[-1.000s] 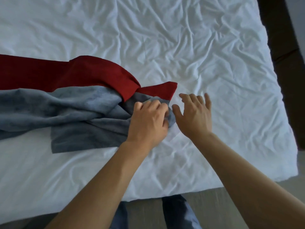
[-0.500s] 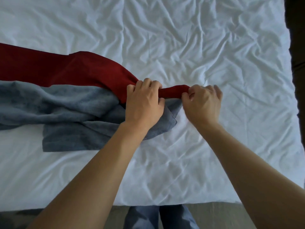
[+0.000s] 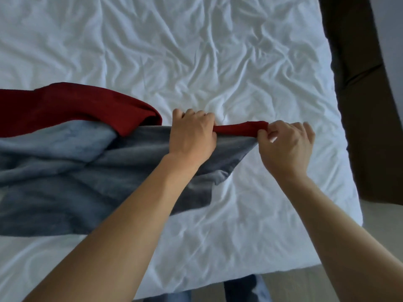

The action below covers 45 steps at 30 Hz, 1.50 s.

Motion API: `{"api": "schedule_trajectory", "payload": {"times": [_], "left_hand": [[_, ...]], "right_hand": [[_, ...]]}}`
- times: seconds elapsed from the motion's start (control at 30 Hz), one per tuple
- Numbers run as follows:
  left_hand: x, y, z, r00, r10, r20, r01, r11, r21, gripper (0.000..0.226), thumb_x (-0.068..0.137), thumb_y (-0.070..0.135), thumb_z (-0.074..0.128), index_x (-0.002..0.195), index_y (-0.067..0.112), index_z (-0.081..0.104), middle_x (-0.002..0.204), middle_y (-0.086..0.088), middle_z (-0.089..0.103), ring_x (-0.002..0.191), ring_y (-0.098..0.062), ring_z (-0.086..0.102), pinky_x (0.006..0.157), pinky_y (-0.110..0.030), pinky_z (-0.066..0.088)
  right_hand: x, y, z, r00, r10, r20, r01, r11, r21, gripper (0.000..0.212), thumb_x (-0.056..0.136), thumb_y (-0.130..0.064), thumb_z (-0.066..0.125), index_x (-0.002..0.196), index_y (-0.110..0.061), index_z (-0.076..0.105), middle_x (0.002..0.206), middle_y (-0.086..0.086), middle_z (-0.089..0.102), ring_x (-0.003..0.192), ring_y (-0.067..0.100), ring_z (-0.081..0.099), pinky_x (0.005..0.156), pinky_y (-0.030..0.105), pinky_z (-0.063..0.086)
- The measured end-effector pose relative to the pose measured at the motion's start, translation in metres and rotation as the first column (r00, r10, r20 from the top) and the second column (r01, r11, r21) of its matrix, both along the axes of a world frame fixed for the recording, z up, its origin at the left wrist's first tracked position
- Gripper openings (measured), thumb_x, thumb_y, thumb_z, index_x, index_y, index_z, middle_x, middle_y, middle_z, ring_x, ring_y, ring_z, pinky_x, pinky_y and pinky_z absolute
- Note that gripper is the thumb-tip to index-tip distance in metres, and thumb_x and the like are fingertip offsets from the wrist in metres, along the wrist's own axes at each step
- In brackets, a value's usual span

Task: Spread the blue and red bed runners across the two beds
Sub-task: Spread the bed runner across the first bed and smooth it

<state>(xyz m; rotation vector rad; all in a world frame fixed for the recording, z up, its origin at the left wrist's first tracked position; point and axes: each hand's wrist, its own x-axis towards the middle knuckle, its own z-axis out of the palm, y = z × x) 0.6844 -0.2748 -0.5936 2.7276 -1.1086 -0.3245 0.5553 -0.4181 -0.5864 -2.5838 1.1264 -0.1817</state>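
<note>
Left hand: the left hand (image 3: 192,132) was curled, knuckles up, gripping the bunched edge of the red runner (image 3: 76,107) together with the blue runner (image 3: 65,171) beneath it, near the middle of the bed.
Right hand: the right hand (image 3: 287,144) was just to the right of the left, thumb and fingers pinching the end of the red runner, with the corner of the blue runner right under its thumb.
Between the hands: a short strip of red cloth was drawn taut from one hand to the other.
Red runner: it ran in from the left edge of view, folded and bunched, lying partly over the far edge of the blue one.
Blue runner: grey-blue and plush, it lay rumpled on the near left part of the bed, passing under the left forearm, one corner drooping on the sheet.
Bed: a wrinkled white sheet (image 3: 218,51) covered it; its near edge was just in front of the person's legs (image 3: 242,288) in blue trousers.
Right of bed: dark brown furniture (image 3: 359,83) stood alongside.
</note>
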Motion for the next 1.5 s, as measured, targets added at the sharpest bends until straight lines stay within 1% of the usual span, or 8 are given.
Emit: {"api": "schedule_trajectory", "payload": {"times": [0.2,0.3,0.53,0.7,0.83,1.13,1.3,1.5], "left_hand": [[-0.024,-0.047,-0.001,0.999,-0.006,-0.046,0.006,1.000,0.007,0.007,0.089,0.023,0.054,0.090,0.022,0.061,0.081,0.007,0.062,0.081,-0.019,0.055,0.085,-0.036,0.032],[-0.033,-0.063,0.000,1.000,-0.013,-0.024,0.014,1.000,0.010,0.011,0.089,0.019,0.050,0.083,0.020,0.059,0.077,0.005,0.061,0.076,-0.021,0.055,0.081,-0.035,0.028],[-0.039,-0.113,0.007,1.000,0.026,0.001,-0.026,0.994,-0.110,0.015,0.091,0.025,0.049,0.085,0.024,0.062,0.079,0.007,0.062,0.078,-0.019,0.054,0.082,-0.035,0.029],[-0.046,-0.140,0.000,1.000,-0.011,0.001,0.011,0.999,-0.040,0.012,0.089,0.026,0.050,0.088,0.021,0.061,0.080,0.005,0.060,0.080,-0.021,0.054,0.082,-0.035,0.028],[-0.050,-0.143,-0.008,1.000,-0.021,0.000,0.021,0.999,-0.036,0.011,0.090,0.022,0.056,0.096,0.022,0.064,0.084,0.006,0.063,0.081,-0.020,0.055,0.085,-0.036,0.032],[-0.071,-0.171,-0.014,0.999,-0.041,-0.013,0.040,0.999,-0.009,0.011,0.088,0.028,0.060,0.095,0.020,0.060,0.085,0.005,0.060,0.080,-0.020,0.054,0.085,-0.035,0.032],[-0.070,-0.197,-0.013,0.999,-0.026,-0.034,0.022,0.996,-0.090,0.018,0.085,0.034,0.062,0.098,0.022,0.059,0.092,0.008,0.062,0.084,-0.019,0.057,0.084,-0.034,0.027],[-0.080,-0.234,-0.008,0.986,-0.164,-0.024,0.160,0.981,-0.113,0.004,0.086,0.025,0.061,0.089,0.026,0.063,0.085,0.009,0.066,0.084,-0.018,0.055,0.083,-0.033,0.025]], "right_hand": [[-0.010,-0.019,-0.011,0.978,0.205,0.037,-0.208,0.972,0.113,0.022,0.087,-0.039,0.065,0.100,-0.022,0.070,0.085,-0.011,0.069,0.090,0.018,0.061,0.108,0.048,0.037],[-0.007,-0.017,-0.018,0.975,0.213,0.062,-0.220,0.965,0.142,0.020,0.088,-0.040,0.064,0.090,-0.020,0.068,0.083,-0.011,0.068,0.088,0.017,0.060,0.109,0.045,0.035],[-0.003,-0.073,-0.010,0.995,0.090,0.042,-0.093,0.994,0.058,0.015,0.087,-0.025,0.058,0.081,-0.015,0.067,0.077,0.000,0.069,0.088,0.026,0.058,0.107,0.047,0.035],[-0.012,-0.102,-0.011,0.986,0.167,-0.016,-0.167,0.986,-0.002,0.019,0.090,-0.024,0.055,0.079,-0.013,0.067,0.076,0.000,0.067,0.090,0.023,0.056,0.113,0.044,0.029],[-0.032,-0.145,-0.014,0.994,-0.061,-0.093,0.058,0.998,-0.040,0.019,0.088,-0.023,0.055,0.087,-0.012,0.070,0.080,0.011,0.068,0.089,0.033,0.057,0.105,0.046,0.035],[-0.048,-0.155,-0.022,0.998,-0.057,0.026,0.054,0.994,0.095,0.022,0.092,-0.038,0.059,0.093,-0.017,0.066,0.089,-0.007,0.069,0.094,0.020,0.060,0.113,0.046,0.030],[-0.053,-0.160,-0.023,0.999,-0.034,0.040,0.030,0.995,0.092,0.016,0.092,-0.031,0.059,0.091,-0.016,0.065,0.086,-0.005,0.069,0.092,0.021,0.059,0.113,0.046,0.030],[-0.071,-0.183,-0.025,0.994,-0.102,0.027,0.101,0.994,0.042,0.017,0.092,-0.028,0.055,0.089,-0.015,0.066,0.082,-0.001,0.069,0.088,0.024,0.058,0.110,0.043,0.031]]}}
